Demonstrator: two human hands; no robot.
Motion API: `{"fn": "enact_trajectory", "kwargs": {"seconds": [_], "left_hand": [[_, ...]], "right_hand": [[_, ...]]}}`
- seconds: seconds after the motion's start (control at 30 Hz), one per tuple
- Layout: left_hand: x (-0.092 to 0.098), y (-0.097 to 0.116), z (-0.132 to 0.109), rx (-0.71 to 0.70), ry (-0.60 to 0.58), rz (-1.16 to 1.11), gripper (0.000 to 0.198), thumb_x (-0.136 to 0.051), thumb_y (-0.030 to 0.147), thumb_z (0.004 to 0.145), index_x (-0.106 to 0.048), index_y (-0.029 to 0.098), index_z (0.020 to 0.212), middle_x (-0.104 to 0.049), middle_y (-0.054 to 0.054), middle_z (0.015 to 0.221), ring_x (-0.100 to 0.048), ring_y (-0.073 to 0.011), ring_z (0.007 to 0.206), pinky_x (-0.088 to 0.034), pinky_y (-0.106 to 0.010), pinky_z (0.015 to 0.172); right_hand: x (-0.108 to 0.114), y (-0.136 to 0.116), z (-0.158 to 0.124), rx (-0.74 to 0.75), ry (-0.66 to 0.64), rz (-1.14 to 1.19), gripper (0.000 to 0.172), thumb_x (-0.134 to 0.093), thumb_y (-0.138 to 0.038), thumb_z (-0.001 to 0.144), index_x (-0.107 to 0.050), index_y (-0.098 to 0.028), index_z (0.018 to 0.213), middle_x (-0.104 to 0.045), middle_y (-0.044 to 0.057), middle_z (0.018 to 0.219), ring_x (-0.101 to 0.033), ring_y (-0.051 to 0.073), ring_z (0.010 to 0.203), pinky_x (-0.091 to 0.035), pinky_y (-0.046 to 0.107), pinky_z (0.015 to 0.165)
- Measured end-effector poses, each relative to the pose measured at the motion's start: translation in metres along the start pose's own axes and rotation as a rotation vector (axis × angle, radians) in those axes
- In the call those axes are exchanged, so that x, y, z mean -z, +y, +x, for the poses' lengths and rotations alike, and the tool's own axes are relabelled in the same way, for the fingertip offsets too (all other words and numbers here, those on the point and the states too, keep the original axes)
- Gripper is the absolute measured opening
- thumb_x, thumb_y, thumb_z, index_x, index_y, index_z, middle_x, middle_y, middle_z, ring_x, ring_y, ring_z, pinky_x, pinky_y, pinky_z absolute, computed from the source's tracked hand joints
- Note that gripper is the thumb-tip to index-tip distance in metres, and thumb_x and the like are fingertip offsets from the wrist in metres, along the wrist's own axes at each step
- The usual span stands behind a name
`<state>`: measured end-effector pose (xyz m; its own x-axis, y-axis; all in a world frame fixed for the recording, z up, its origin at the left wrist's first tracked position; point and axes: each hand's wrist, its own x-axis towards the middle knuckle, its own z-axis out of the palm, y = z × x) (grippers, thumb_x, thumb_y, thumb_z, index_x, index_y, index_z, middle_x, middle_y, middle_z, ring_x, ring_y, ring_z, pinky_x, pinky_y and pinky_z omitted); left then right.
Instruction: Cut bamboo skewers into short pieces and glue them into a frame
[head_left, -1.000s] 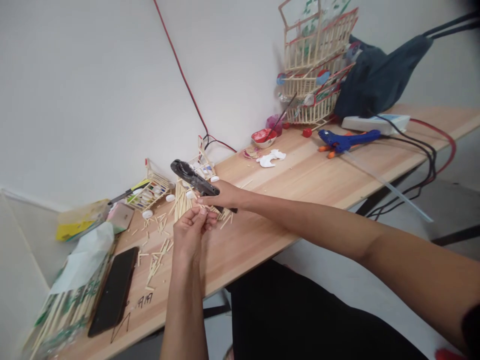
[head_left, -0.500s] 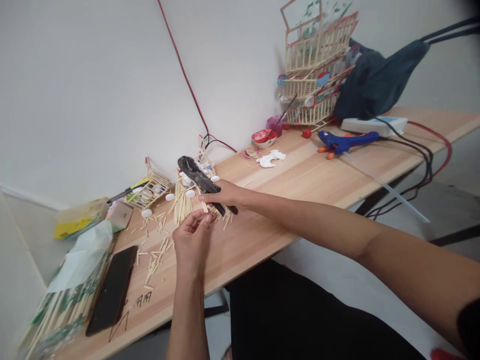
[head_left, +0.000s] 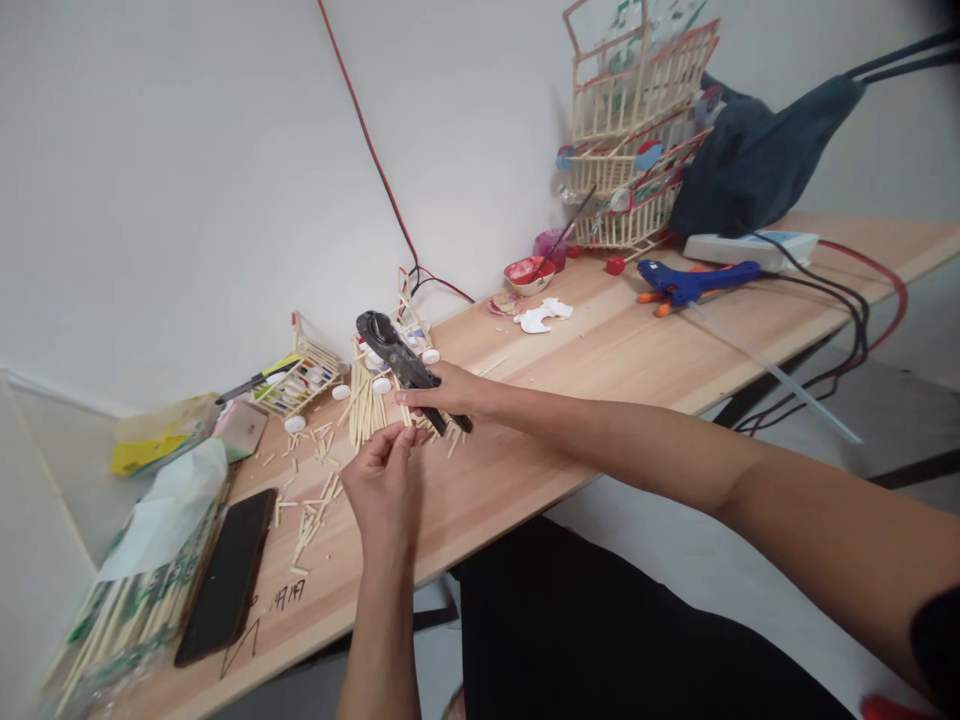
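Note:
My right hand (head_left: 448,392) is closed round the handles of black pliers (head_left: 396,359), whose jaws point up and to the left above the wooden table (head_left: 600,350). Just below them, my left hand (head_left: 382,480) pinches a thin wooden stick (head_left: 403,417) between its fingertips, close to the pliers. Behind both hands lies a pile of long sticks (head_left: 362,402), and several short cut pieces (head_left: 311,525) are scattered to their left.
A black phone (head_left: 227,575) and a bag of sticks (head_left: 127,600) lie at the near left. Small stick baskets (head_left: 304,375) and white caps stand behind the hands. Far right: stacked stick baskets (head_left: 630,130), a blue glue gun (head_left: 694,280), a red paint dish (head_left: 527,273), a dark bag (head_left: 757,160), cables.
The pliers have tilted and dropped slightly to the right. My left hand moved down and left with the stick, then came back up towards the pliers.

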<state>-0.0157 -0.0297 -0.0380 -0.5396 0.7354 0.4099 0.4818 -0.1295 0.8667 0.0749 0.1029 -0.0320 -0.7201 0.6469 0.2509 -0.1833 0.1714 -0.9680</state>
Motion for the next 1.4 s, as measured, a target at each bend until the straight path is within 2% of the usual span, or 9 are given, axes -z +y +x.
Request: {"fn": "enact_trajectory", "kwargs": {"seconds": [0.23, 0.37, 0.53, 0.67, 0.83, 0.93, 1.03, 1.2, 1.4], "left_hand": [[0.002, -0.001, -0.001, 0.019, -0.027, -0.014, 0.014, -0.065, 0.03, 0.078, -0.073, 0.019, 0.082, -0.072, -0.004, 0.077, -0.064, -0.0181, 0.073, -0.046, -0.028, 0.073], [0.001, 0.0, 0.0, 0.045, -0.038, -0.051, 0.014, -0.067, 0.03, 0.078, -0.073, 0.018, 0.08, -0.072, -0.004, 0.076, -0.064, -0.017, 0.073, -0.047, -0.027, 0.073], [0.001, -0.006, 0.004, 0.211, -0.139, -0.316, 0.02, -0.073, 0.031, 0.073, -0.072, 0.015, 0.085, -0.074, -0.007, 0.081, -0.065, -0.0149, 0.072, -0.049, -0.026, 0.072], [0.003, -0.013, 0.006, 0.259, -0.207, -0.532, 0.024, -0.069, 0.037, 0.077, -0.071, 0.013, 0.083, -0.074, -0.01, 0.082, -0.067, -0.0163, 0.075, -0.051, -0.027, 0.069], [0.001, -0.014, 0.009, 0.311, -0.14, -0.64, 0.027, -0.073, 0.038, 0.074, -0.068, 0.012, 0.082, -0.074, -0.01, 0.079, -0.07, -0.0185, 0.076, -0.053, -0.025, 0.063], [0.001, -0.011, 0.01, 0.314, -0.115, -0.641, 0.024, -0.075, 0.033, 0.072, -0.066, 0.013, 0.081, -0.074, -0.009, 0.077, -0.07, -0.0167, 0.072, -0.054, -0.025, 0.064], [0.002, -0.009, 0.009, 0.313, -0.159, -0.66, 0.023, -0.075, 0.03, 0.073, -0.064, 0.013, 0.084, -0.074, -0.008, 0.079, -0.07, -0.0157, 0.072, -0.055, -0.026, 0.068], [0.005, -0.005, 0.008, 0.198, -0.157, -0.55, 0.03, -0.077, 0.022, 0.07, -0.06, 0.016, 0.094, -0.074, -0.007, 0.089, -0.07, -0.0167, 0.081, -0.055, -0.032, 0.082], [0.003, 0.001, 0.004, 0.07, -0.051, -0.38, 0.024, -0.073, 0.023, 0.073, -0.057, 0.017, 0.09, -0.075, -0.005, 0.083, -0.071, -0.0187, 0.08, -0.056, -0.034, 0.081]], "right_hand": [[0.0, -0.001, 0.001, 0.016, -0.033, -0.001, 0.021, -0.065, -0.032, 0.077, -0.058, -0.013, 0.071, -0.059, -0.002, 0.058, -0.055, 0.009, 0.055, -0.046, 0.02, 0.054], [0.001, -0.003, 0.0, 0.032, -0.038, -0.081, 0.023, -0.063, -0.034, 0.078, -0.058, -0.013, 0.071, -0.06, 0.0, 0.06, -0.056, 0.01, 0.057, -0.045, 0.02, 0.056], [0.003, -0.004, -0.001, 0.059, 0.01, -0.215, 0.024, -0.062, -0.036, 0.079, -0.06, -0.012, 0.073, -0.061, 0.0, 0.064, -0.058, 0.011, 0.062, -0.044, 0.02, 0.059], [0.004, -0.005, -0.001, 0.046, 0.018, -0.238, 0.025, -0.062, -0.036, 0.079, -0.059, -0.012, 0.071, -0.062, 0.0, 0.063, -0.057, 0.011, 0.061, -0.043, 0.02, 0.058], [0.001, -0.005, -0.001, 0.046, 0.01, -0.286, 0.024, -0.062, -0.035, 0.079, -0.057, -0.013, 0.072, -0.059, -0.001, 0.064, -0.056, 0.011, 0.062, -0.04, 0.019, 0.057], [-0.002, -0.005, -0.002, 0.057, 0.023, -0.401, 0.024, -0.061, -0.036, 0.079, -0.057, -0.013, 0.071, -0.058, -0.001, 0.066, -0.054, 0.011, 0.066, -0.039, 0.02, 0.059], [-0.004, -0.006, -0.003, 0.053, 0.021, -0.43, 0.026, -0.06, -0.038, 0.079, -0.056, -0.013, 0.071, -0.057, -0.001, 0.066, -0.052, 0.011, 0.066, -0.038, 0.021, 0.06], [-0.004, -0.007, -0.004, 0.081, 0.018, -0.218, 0.024, -0.062, -0.036, 0.077, -0.054, -0.014, 0.074, -0.055, -0.001, 0.068, -0.052, 0.011, 0.066, -0.041, 0.022, 0.06], [-0.005, -0.012, -0.007, 0.04, -0.008, -0.008, 0.028, -0.068, -0.039, 0.074, -0.053, -0.014, 0.076, -0.056, -0.001, 0.064, -0.054, 0.011, 0.062, -0.045, 0.023, 0.058]]}}
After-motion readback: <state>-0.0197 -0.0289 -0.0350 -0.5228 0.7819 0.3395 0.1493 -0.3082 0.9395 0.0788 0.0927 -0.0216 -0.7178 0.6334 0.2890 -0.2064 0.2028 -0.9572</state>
